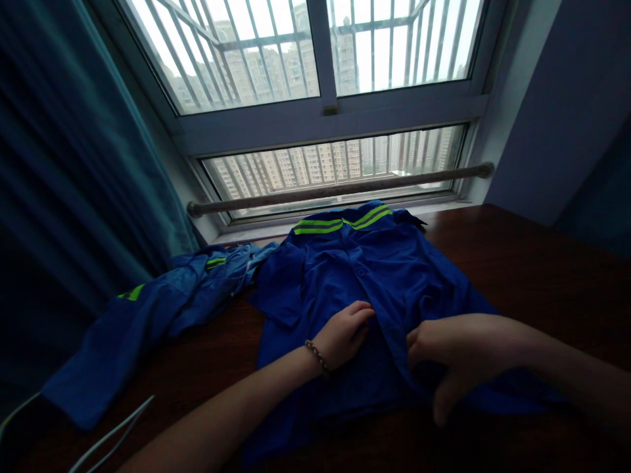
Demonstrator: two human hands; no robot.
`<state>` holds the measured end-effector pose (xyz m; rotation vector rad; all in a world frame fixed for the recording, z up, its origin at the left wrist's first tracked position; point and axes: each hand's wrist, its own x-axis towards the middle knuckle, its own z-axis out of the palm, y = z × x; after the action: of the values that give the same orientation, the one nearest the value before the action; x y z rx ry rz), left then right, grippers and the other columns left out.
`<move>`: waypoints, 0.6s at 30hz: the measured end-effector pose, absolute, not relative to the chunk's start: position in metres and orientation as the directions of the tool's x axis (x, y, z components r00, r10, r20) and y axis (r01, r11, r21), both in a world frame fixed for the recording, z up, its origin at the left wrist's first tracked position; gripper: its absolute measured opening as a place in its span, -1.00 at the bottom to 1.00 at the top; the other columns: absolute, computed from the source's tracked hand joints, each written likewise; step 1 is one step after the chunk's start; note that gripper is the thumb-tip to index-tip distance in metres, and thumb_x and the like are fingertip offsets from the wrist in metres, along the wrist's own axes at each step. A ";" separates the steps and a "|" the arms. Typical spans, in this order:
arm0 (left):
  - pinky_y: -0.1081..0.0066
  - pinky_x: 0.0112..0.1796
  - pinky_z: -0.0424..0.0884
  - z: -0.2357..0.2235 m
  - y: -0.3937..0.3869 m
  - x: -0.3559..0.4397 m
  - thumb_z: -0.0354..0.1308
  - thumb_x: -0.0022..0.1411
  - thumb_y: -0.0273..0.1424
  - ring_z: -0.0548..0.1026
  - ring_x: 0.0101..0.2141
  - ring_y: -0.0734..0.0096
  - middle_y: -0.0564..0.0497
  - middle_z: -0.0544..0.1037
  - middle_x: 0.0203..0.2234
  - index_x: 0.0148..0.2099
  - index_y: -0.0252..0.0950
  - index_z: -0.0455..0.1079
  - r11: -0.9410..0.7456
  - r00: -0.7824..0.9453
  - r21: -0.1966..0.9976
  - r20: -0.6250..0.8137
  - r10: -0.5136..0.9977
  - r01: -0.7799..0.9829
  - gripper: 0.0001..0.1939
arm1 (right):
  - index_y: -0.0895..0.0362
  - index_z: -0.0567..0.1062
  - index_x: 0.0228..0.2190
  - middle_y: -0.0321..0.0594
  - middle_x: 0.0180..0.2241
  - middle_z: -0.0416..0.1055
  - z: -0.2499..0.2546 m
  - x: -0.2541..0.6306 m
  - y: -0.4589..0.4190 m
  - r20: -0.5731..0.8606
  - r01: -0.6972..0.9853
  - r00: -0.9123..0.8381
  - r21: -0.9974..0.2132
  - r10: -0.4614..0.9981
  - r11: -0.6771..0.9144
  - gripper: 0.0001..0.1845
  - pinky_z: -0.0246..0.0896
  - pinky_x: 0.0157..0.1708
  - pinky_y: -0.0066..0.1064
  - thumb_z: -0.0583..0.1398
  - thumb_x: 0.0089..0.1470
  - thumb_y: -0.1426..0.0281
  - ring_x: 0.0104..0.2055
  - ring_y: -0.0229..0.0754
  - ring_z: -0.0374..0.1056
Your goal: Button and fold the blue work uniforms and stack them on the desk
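Note:
A blue short-sleeved shirt with bright green stripes across its chest lies front up, its collar end toward the window. My left hand is at the shirt's button placket, fingers curled together on its edge; the fingertips are partly hidden. A braided bracelet circles that wrist. Just right of the placket, my right hand touches the shirt with bent fingers, and its thumb points down, apart from them. A button shows on the placket above both hands.
Beneath the shirt is a dark brown wooden table. Another blue garment with green strips lies crumpled at the left, near a teal curtain. White thin loops show at lower left. A rail crosses the window.

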<state>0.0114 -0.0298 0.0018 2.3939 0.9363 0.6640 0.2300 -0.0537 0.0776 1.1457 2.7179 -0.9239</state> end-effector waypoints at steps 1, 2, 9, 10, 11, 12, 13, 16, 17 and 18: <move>0.41 -0.16 0.32 -0.001 -0.028 0.011 -0.06 0.07 -0.59 0.36 -0.20 0.40 -0.10 0.29 -0.07 -0.04 -0.30 0.24 -0.630 0.623 0.591 0.257 0.739 0.503 -0.63 | 0.14 0.45 -0.56 -0.30 -0.55 0.36 0.075 0.226 -0.050 -0.266 0.661 -0.723 -0.535 0.638 0.526 -0.56 0.04 -0.59 -0.53 0.27 -0.38 0.02 -0.53 -0.29 0.25; 0.42 -0.20 0.33 -0.004 -0.026 0.011 -0.04 0.07 -0.57 0.37 -0.26 0.42 -0.10 0.28 -0.06 -0.02 -0.29 0.22 -0.606 0.596 0.597 0.250 0.763 0.526 -0.62 | 0.15 0.44 -0.55 -0.29 -0.56 0.35 0.070 0.222 -0.046 -0.247 0.667 -0.705 -0.549 0.665 0.503 -0.58 0.04 -0.58 -0.52 0.21 -0.25 0.02 -0.53 -0.30 0.24; 0.48 -0.40 0.30 -0.008 -0.021 0.011 0.05 0.05 -0.48 0.32 -0.46 0.54 -0.02 0.32 -0.21 -0.10 -0.28 0.27 -0.522 0.547 0.621 0.174 0.819 0.585 -0.70 | 0.22 0.31 -0.31 -0.08 -0.32 0.33 0.025 0.188 -0.044 0.033 0.832 -0.449 -0.351 0.893 0.431 -0.64 0.06 -0.46 -0.43 0.19 -0.17 0.28 -0.34 -0.13 0.28; 0.49 -0.41 0.29 -0.008 -0.020 0.010 0.07 0.04 -0.47 0.31 -0.47 0.54 -0.01 0.33 -0.25 -0.12 -0.29 0.28 -0.513 0.543 0.629 0.168 0.823 0.584 -0.72 | 0.22 0.31 -0.32 -0.09 -0.34 0.33 0.022 0.187 -0.044 0.013 0.840 -0.441 -0.346 0.897 0.418 -0.71 0.05 -0.47 -0.44 0.16 -0.17 0.36 -0.35 -0.15 0.28; 0.50 -0.42 0.28 -0.009 -0.018 0.010 0.08 0.03 -0.47 0.30 -0.48 0.54 0.01 0.33 -0.30 -0.14 -0.29 0.29 -0.501 0.533 0.641 0.166 0.830 0.581 -0.72 | 0.21 0.31 -0.34 -0.13 -0.38 0.33 0.021 0.188 -0.043 -0.009 0.839 -0.437 -0.365 0.899 0.404 -0.76 0.03 -0.49 -0.45 0.12 -0.17 0.42 -0.38 -0.18 0.27; 0.51 -0.44 0.27 -0.010 -0.017 0.009 0.10 0.02 -0.47 0.30 -0.49 0.55 0.04 0.33 -0.35 -0.15 -0.30 0.29 -0.487 0.520 0.655 0.164 0.838 0.578 -0.72 | 0.20 0.32 -0.37 -0.18 -0.43 0.33 0.020 0.189 -0.040 -0.036 0.830 -0.436 -0.402 0.899 0.386 -0.80 0.01 -0.52 -0.47 0.10 -0.18 0.47 -0.43 -0.22 0.26; 0.52 -0.46 0.26 -0.010 -0.016 0.009 0.11 0.01 -0.47 0.29 -0.51 0.55 0.06 0.33 -0.40 -0.16 -0.30 0.29 -0.471 0.509 0.669 0.159 0.846 0.574 -0.72 | 0.18 0.33 -0.42 -0.23 -0.48 0.32 0.020 0.191 -0.037 -0.069 0.815 -0.438 -0.450 0.896 0.365 -0.83 -0.02 -0.55 -0.49 0.09 -0.20 0.49 -0.47 -0.26 0.23; 0.55 -0.50 0.22 -0.012 -0.014 0.008 0.15 -0.05 -0.49 0.27 -0.54 0.58 0.10 0.30 -0.48 -0.24 -0.31 0.33 -0.425 0.474 0.713 0.146 0.868 0.558 -0.76 | 0.17 0.31 -0.57 -0.35 -0.61 0.22 0.017 0.195 -0.022 -0.183 0.747 -0.440 -0.618 0.879 0.246 -0.94 -0.09 -0.62 -0.53 0.13 -0.24 0.47 -0.56 -0.35 0.12; 0.55 -0.51 0.21 -0.012 -0.013 0.008 0.17 -0.07 -0.48 0.27 -0.55 0.59 0.11 0.30 -0.49 -0.27 -0.31 0.34 -0.407 0.461 0.730 0.142 0.876 0.550 -0.77 | 0.17 0.29 -0.61 -0.38 -0.64 0.18 0.015 0.196 -0.017 -0.223 0.711 -0.440 -0.679 0.870 0.185 -0.91 -0.10 -0.64 -0.54 0.16 -0.25 0.45 -0.59 -0.37 0.09; 0.56 -0.52 0.20 -0.011 -0.014 0.008 0.19 -0.09 -0.46 0.26 -0.56 0.59 0.11 0.29 -0.50 -0.29 -0.32 0.34 -0.387 0.448 0.750 0.136 0.884 0.536 -0.78 | 0.17 0.27 -0.63 -0.40 -0.67 0.14 0.013 0.196 -0.013 -0.259 0.661 -0.443 -0.742 0.858 0.117 -0.86 -0.11 -0.65 -0.54 0.18 -0.25 0.42 -0.61 -0.39 0.06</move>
<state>0.0077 -0.0136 -0.0112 2.0692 1.1835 0.7097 0.1956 -0.0133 0.0133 1.7496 2.5101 -1.4298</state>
